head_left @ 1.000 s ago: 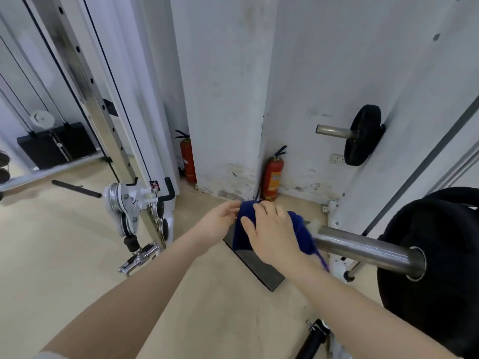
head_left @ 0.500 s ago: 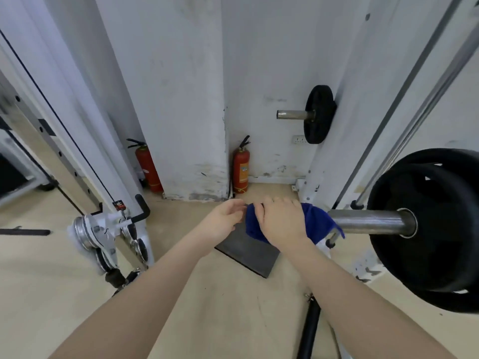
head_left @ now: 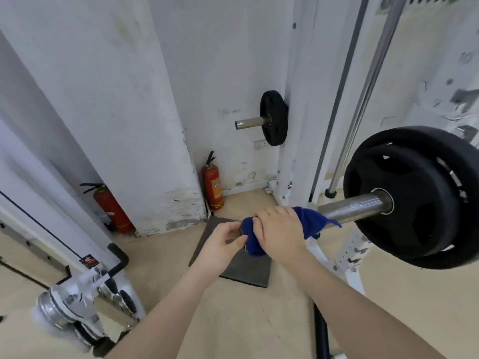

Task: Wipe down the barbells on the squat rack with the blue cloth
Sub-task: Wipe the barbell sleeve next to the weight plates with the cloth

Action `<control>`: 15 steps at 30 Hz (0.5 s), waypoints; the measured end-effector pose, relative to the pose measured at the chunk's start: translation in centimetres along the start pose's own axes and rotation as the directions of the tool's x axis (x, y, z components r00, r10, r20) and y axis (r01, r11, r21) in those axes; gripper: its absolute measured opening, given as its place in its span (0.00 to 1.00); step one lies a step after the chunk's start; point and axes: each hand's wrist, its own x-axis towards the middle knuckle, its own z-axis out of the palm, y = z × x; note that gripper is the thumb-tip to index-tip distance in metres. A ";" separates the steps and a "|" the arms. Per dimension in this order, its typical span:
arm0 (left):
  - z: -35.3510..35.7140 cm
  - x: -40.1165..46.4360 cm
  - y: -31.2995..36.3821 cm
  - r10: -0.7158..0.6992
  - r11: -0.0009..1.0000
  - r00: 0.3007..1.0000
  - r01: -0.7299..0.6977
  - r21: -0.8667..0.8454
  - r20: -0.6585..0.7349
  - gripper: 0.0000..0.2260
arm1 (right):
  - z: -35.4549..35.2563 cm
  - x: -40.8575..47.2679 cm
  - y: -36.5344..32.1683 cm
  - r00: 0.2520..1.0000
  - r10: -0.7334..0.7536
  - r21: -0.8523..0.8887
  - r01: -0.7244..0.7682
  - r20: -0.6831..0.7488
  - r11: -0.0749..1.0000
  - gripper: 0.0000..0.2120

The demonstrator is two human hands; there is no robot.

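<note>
The left hand [head_left: 223,244] pinches the loose edge of the blue cloth [head_left: 305,224], seemingly to keep it bunched, while beside it the right hand [head_left: 281,230] curls over cloth wrapped on the barbell [head_left: 357,206] sleeve's end, the weight plate [head_left: 420,198] beyond.

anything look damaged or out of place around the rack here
Mostly wear, nothing spilled. The wall is stained, with paint flaking along its base near the two fire extinguishers. The rack post below the barbell has chipped white paint. The cloth sits on the bar end under the right hand, as expected.
</note>
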 end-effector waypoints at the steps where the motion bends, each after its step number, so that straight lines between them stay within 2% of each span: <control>1: -0.3 0.0 -0.2 0.026 0.999 0.999 -0.028 0.045 0.033 0.13 | 0.6 -1.7 0.0 0.995 -0.046 -0.036 0.042 -0.091 0.998 0.17; 3: -0.6 0.4 -0.8 0.051 0.985 0.997 -0.059 0.163 0.053 0.19 | 1.5 -3.0 0.7 0.973 -0.142 -0.030 0.138 -0.183 0.990 0.19; 4: -0.6 0.7 -0.9 0.063 0.977 0.997 -0.070 0.202 0.044 0.21 | 1.2 -2.7 1.1 0.974 -0.166 -0.014 0.166 -0.153 0.986 0.19; 6: -0.4 1.0 -1.0 0.066 0.971 0.998 -0.067 0.231 0.014 0.22 | -0.5 -0.5 1.5 0.995 -0.093 0.022 0.093 0.035 0.995 0.18; 8: 0.0 1.0 -0.8 0.033 0.980 0.999 -0.030 0.194 -0.009 0.21 | -1.4 2.3 2.0 0.974 0.008 0.074 -0.025 0.228 0.997 0.19; 10: 0.3 0.9 -0.6 0.002 0.987 1.000 0.000 0.161 -0.008 0.20 | -1.3 3.7 2.2 0.950 0.060 0.089 -0.091 0.307 0.992 0.21; 15: 0.1 0.8 0.4 -0.010 0.953 1.000 0.018 0.303 -0.029 0.19 | -0.7 2.1 4.8 0.988 -0.070 0.027 0.067 0.140 0.997 0.18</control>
